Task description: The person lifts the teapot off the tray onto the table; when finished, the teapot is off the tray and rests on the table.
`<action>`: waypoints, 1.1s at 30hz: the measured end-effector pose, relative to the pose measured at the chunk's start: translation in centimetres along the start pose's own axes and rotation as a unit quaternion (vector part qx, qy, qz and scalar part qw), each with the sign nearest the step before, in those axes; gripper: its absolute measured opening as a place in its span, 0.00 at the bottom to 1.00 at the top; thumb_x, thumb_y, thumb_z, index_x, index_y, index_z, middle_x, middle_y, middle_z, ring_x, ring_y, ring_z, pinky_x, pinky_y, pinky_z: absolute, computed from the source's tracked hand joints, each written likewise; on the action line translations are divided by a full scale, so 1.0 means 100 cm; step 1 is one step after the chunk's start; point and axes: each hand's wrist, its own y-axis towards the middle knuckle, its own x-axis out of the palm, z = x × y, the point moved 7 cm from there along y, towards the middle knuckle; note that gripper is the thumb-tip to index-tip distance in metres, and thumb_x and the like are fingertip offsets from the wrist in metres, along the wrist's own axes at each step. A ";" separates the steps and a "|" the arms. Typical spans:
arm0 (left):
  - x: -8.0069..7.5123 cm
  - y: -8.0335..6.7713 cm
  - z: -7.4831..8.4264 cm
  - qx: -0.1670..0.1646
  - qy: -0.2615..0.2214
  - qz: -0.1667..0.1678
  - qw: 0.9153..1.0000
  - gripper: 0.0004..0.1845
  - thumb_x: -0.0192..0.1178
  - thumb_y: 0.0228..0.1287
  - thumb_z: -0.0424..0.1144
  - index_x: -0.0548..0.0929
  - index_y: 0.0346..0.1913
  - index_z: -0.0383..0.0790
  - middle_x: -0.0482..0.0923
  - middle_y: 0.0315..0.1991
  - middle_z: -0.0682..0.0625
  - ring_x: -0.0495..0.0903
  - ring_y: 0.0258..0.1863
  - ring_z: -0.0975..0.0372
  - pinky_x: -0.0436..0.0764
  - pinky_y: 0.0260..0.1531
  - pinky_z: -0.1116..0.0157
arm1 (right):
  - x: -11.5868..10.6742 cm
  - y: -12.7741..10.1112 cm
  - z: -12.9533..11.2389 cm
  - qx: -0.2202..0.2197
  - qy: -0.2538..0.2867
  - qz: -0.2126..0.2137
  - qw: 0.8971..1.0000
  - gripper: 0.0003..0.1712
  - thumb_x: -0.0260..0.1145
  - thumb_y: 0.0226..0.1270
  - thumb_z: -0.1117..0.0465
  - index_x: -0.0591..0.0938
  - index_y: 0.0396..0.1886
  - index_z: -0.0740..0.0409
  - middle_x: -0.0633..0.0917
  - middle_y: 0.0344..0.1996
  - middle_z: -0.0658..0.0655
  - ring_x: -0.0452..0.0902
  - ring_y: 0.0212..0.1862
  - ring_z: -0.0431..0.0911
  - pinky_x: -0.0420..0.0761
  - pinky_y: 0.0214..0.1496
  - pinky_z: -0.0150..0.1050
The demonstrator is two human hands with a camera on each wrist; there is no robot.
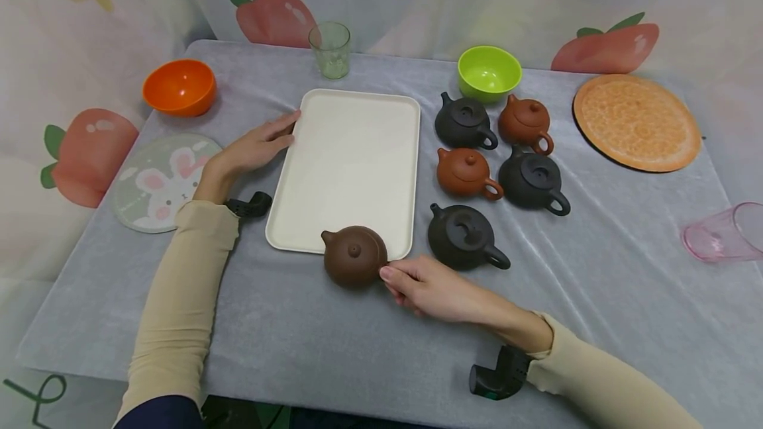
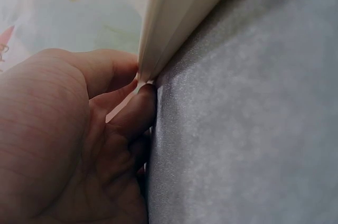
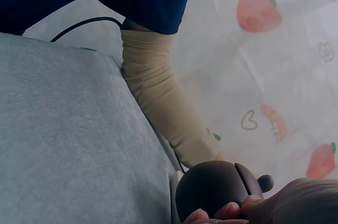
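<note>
In the head view a dark brown teapot overlaps the near edge of a cream rectangular tray, its spout pointing left. My right hand pinches the teapot's handle, which the fingers mostly hide. The right wrist view shows the teapot's round body and lid knob, with fingers curled close beside it. On the tray's far left side, my left hand holds the rim; in the left wrist view its thumb and a finger meet at the tray's corner edge.
Right of the tray stand several teapots, black and reddish. Behind them sits a green bowl. A round brown mat and pink glass lie farther right. An orange bowl, rabbit mat and green glass are left and back.
</note>
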 end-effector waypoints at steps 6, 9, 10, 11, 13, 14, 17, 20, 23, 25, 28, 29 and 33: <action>0.001 0.001 0.001 -0.002 0.003 -0.001 1.000 0.32 0.44 0.77 0.50 0.47 0.78 0.55 0.41 0.79 0.48 0.35 0.79 0.53 0.33 0.76 0.51 | 0.001 -0.008 0.005 0.003 0.006 -0.013 1.000 0.25 0.48 0.80 0.52 0.73 0.21 0.59 0.68 0.14 0.47 0.61 0.16 0.38 0.63 0.19 0.30; 0.001 0.002 0.000 -0.001 0.005 -0.002 1.000 0.32 0.44 0.77 0.50 0.47 0.78 0.55 0.41 0.79 0.48 0.35 0.79 0.53 0.34 0.76 0.50 | 0.001 -0.012 0.008 0.004 0.006 -0.014 1.000 0.25 0.48 0.80 0.52 0.73 0.21 0.59 0.69 0.14 0.47 0.62 0.16 0.38 0.63 0.19 0.30; 0.001 0.002 0.000 -0.001 0.005 -0.002 1.000 0.32 0.44 0.77 0.49 0.47 0.78 0.55 0.41 0.79 0.48 0.35 0.79 0.53 0.34 0.76 0.50 | 0.001 -0.013 0.009 0.005 0.006 -0.014 1.000 0.25 0.48 0.80 0.52 0.73 0.21 0.59 0.69 0.15 0.47 0.62 0.16 0.37 0.64 0.20 0.30; 0.001 0.002 0.000 -0.001 0.005 -0.002 1.000 0.32 0.44 0.77 0.49 0.47 0.78 0.55 0.41 0.79 0.48 0.35 0.78 0.53 0.34 0.76 0.50 | 0.000 -0.015 0.010 0.006 0.005 -0.013 1.000 0.25 0.48 0.80 0.51 0.73 0.21 0.59 0.70 0.16 0.47 0.62 0.16 0.37 0.64 0.20 0.30; 0.001 0.002 0.001 -0.001 0.006 -0.003 1.000 0.32 0.44 0.77 0.49 0.47 0.78 0.55 0.41 0.79 0.48 0.35 0.78 0.53 0.34 0.76 0.50 | 0.000 -0.018 0.012 0.007 0.005 -0.014 1.000 0.25 0.48 0.79 0.51 0.72 0.21 0.59 0.70 0.16 0.47 0.62 0.17 0.37 0.64 0.20 0.30; 0.001 0.002 0.001 -0.002 0.006 -0.004 1.000 0.32 0.44 0.77 0.49 0.47 0.78 0.55 0.41 0.79 0.48 0.35 0.79 0.53 0.34 0.76 0.50 | 0.000 -0.019 0.013 0.006 0.005 -0.015 1.000 0.25 0.49 0.79 0.51 0.72 0.21 0.59 0.70 0.16 0.47 0.62 0.16 0.37 0.64 0.20 0.30; 0.001 0.002 0.001 -0.003 0.004 -0.006 1.000 0.32 0.44 0.77 0.49 0.47 0.78 0.55 0.41 0.79 0.48 0.34 0.79 0.54 0.34 0.76 0.50 | 0.000 -0.024 0.015 0.005 0.005 -0.017 1.000 0.25 0.49 0.79 0.51 0.73 0.22 0.59 0.70 0.16 0.47 0.62 0.17 0.36 0.64 0.20 0.30; 0.001 0.002 0.002 -0.002 0.003 -0.007 1.000 0.32 0.44 0.77 0.49 0.47 0.78 0.55 0.41 0.79 0.48 0.34 0.79 0.54 0.33 0.76 0.50 | 0.000 -0.028 0.017 0.006 0.008 -0.020 1.000 0.25 0.49 0.79 0.51 0.73 0.22 0.60 0.70 0.16 0.47 0.62 0.17 0.36 0.64 0.20 0.30; 0.001 0.003 0.001 -0.001 0.004 -0.007 1.000 0.32 0.44 0.77 0.49 0.47 0.78 0.55 0.41 0.79 0.48 0.34 0.79 0.54 0.33 0.76 0.51 | -0.001 -0.033 0.020 0.010 0.015 -0.020 1.000 0.24 0.50 0.79 0.52 0.73 0.22 0.60 0.70 0.16 0.47 0.62 0.17 0.36 0.64 0.20 0.30; 0.001 0.003 0.001 0.000 0.005 -0.008 1.000 0.32 0.43 0.77 0.49 0.46 0.78 0.54 0.41 0.79 0.48 0.34 0.79 0.54 0.33 0.76 0.50 | -0.001 -0.036 0.022 0.011 0.018 -0.020 1.000 0.24 0.50 0.79 0.52 0.73 0.22 0.60 0.70 0.16 0.47 0.62 0.17 0.36 0.64 0.20 0.30; 0.001 0.003 -0.001 -0.001 0.005 -0.007 1.000 0.32 0.43 0.77 0.50 0.46 0.78 0.55 0.41 0.79 0.49 0.34 0.79 0.54 0.32 0.75 0.50 | -0.003 -0.040 0.025 0.010 0.019 -0.016 1.000 0.24 0.50 0.79 0.53 0.73 0.22 0.60 0.71 0.17 0.47 0.63 0.17 0.36 0.66 0.20 0.30; 0.001 0.003 -0.002 -0.002 0.004 -0.006 1.000 0.32 0.43 0.77 0.50 0.46 0.78 0.55 0.41 0.79 0.49 0.34 0.78 0.55 0.32 0.75 0.50 | -0.003 -0.042 0.026 0.010 0.018 -0.014 1.000 0.23 0.50 0.79 0.53 0.73 0.22 0.59 0.71 0.17 0.47 0.63 0.17 0.36 0.66 0.20 0.30; 0.001 0.003 -0.004 -0.004 0.004 -0.003 1.000 0.32 0.43 0.77 0.51 0.46 0.78 0.56 0.41 0.79 0.50 0.34 0.78 0.55 0.32 0.76 0.51 | -0.005 -0.048 0.031 0.008 0.016 -0.006 1.000 0.23 0.49 0.79 0.53 0.74 0.22 0.59 0.72 0.19 0.47 0.64 0.18 0.35 0.68 0.20 0.30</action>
